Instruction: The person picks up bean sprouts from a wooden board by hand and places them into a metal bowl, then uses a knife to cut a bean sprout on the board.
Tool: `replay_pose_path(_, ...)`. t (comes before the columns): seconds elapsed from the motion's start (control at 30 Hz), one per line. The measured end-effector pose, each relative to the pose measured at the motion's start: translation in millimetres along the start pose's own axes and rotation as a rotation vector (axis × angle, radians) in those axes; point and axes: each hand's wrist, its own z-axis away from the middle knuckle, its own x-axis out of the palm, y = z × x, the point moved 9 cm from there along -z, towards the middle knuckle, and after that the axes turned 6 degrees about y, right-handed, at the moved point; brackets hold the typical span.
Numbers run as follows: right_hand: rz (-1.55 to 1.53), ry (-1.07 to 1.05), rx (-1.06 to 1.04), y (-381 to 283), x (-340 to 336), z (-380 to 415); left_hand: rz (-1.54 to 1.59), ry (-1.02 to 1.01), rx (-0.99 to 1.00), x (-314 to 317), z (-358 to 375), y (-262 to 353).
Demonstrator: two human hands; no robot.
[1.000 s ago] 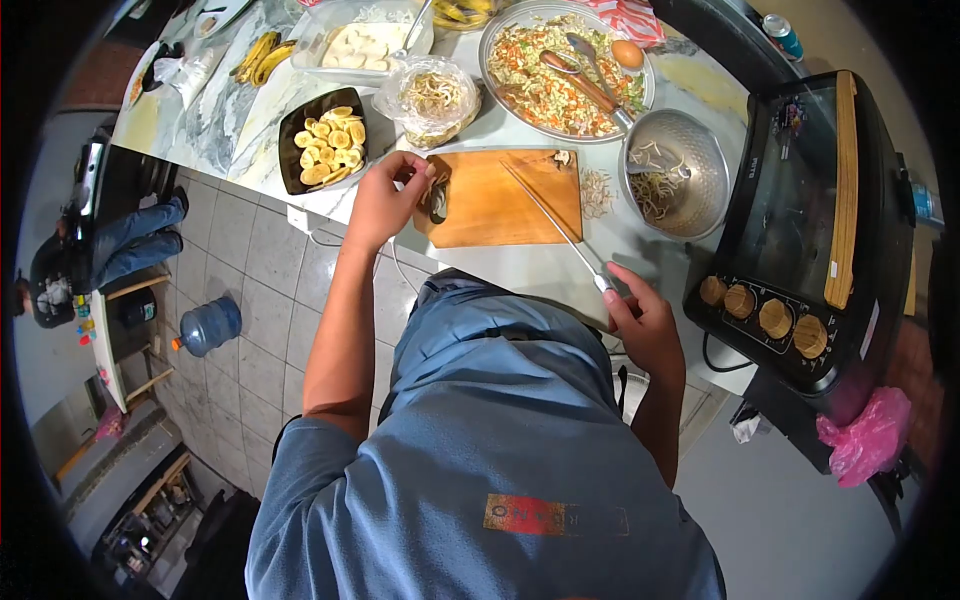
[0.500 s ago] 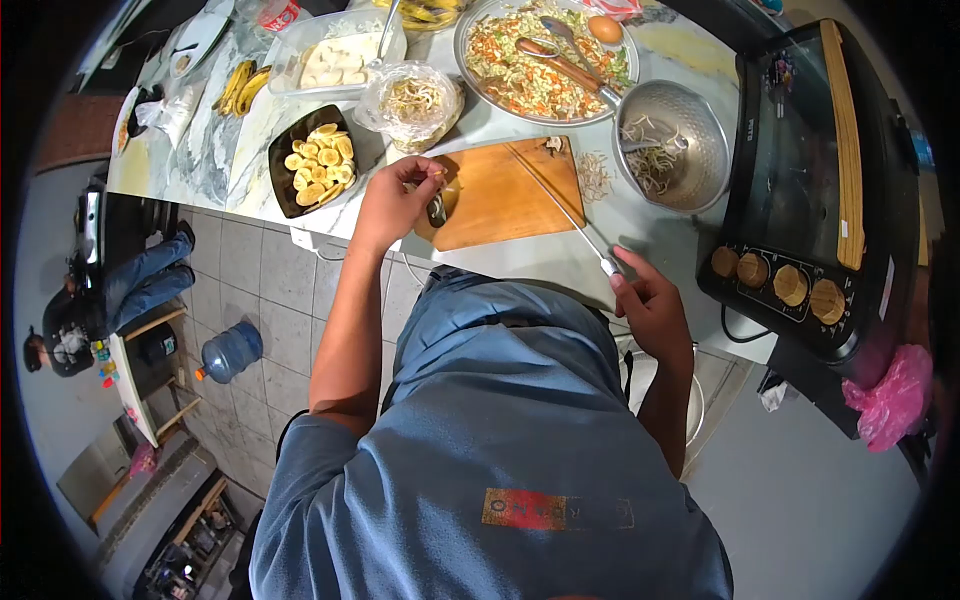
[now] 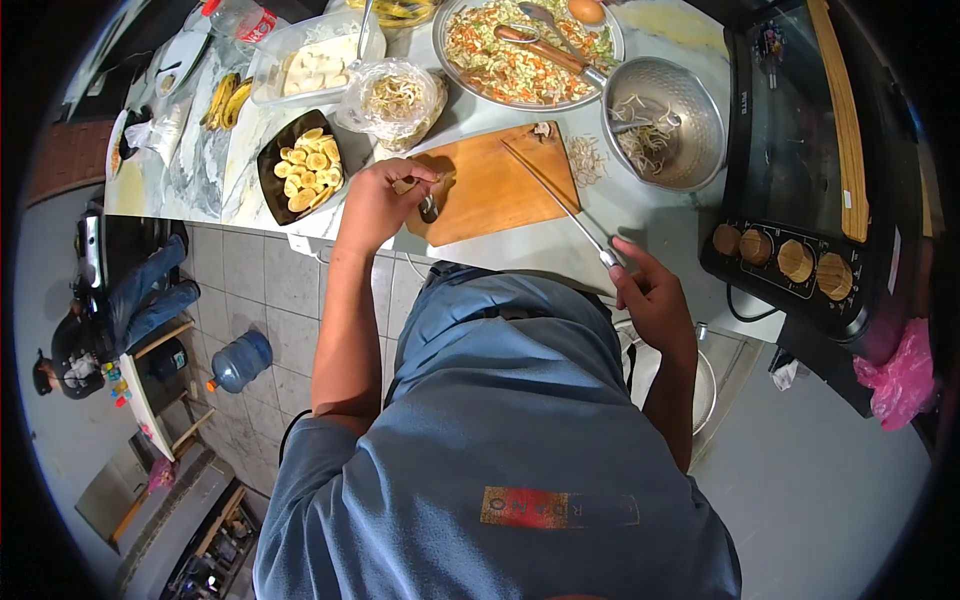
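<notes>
A wooden cutting board (image 3: 500, 190) lies near the counter's front edge. My left hand (image 3: 385, 203) is over its left side, fingers pinched together; whatever they hold is too small to name. Beside those fingers a small dark, shiny object (image 3: 429, 208) rests at the board's edge. My right hand (image 3: 652, 298) holds the white handle of a knife (image 3: 565, 200), whose long thin blade reaches diagonally across the board. Light shreds (image 3: 585, 160) lie just right of the board. A small scrap (image 3: 544, 130) sits on its upper right corner.
Behind the board are a bag of sprouts (image 3: 395, 100) and a tray of chopped vegetables (image 3: 520, 60). A dark bowl of banana slices (image 3: 310, 170) stands left, a metal pot (image 3: 690, 110) and black oven (image 3: 800, 150) right. Another person (image 3: 80, 350) is far left.
The view has shifted slightly, so the counter items appear a little higher and further left. My left hand stays pinched by the board and my right hand still holds the knife.
</notes>
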Motion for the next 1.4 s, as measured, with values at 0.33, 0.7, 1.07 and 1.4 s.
replay_pose_path(0.33, 0.007, -0.013, 0.020, 3.7, -1.1, 3.5, -0.018, 0.081, 0.148, 1.1, 2.6, 10.1)
replay_pose_path(0.7, 0.014, 0.004, 0.026, 5.9, -7.9, 5.2, -0.020, 0.237, 0.320, 5.4, 1.5, 28.3)
replay_pose_path(1.07, -0.041, 0.053, 0.031, 8.7, -19.8, 5.7, 0.067, 0.073, -0.055, 74.9, -20.4, 18.5)
replay_pose_path(1.4, -0.042, -0.003, 0.071, 7.8, -8.9, 11.8, -0.184, 0.052, 0.112, 74.9, -14.4, 36.3)
